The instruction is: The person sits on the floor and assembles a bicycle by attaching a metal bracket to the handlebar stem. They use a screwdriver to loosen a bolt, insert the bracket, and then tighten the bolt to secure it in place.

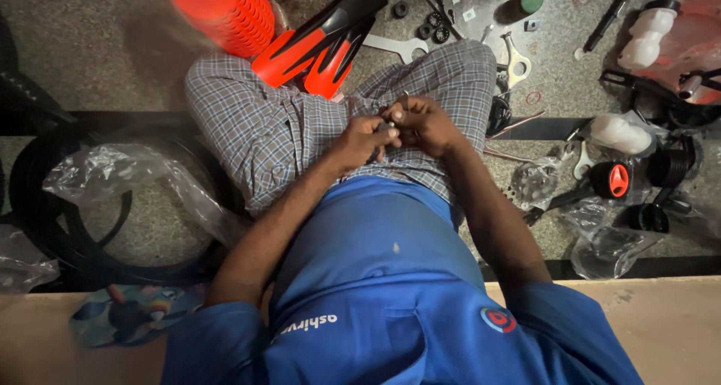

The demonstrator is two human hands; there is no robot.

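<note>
The left hand [360,141] and the right hand [424,122] meet over the lap, fingers curled tight around a small dark metal part [390,126] pinched between them; what exactly it is cannot be told. Both hands rest above the checked cloth [270,129] covering the crossed legs. Just beyond the knees lies an orange-and-black plastic piece [319,43], with flat wrenches [398,47] and small black rings [432,24] on the speckled floor [113,47]. To the left lies a black tyre [45,227] with clear plastic wrapping [113,175].

Left hand [359,141], right hand [424,122] meeting, fingers curled.
</note>
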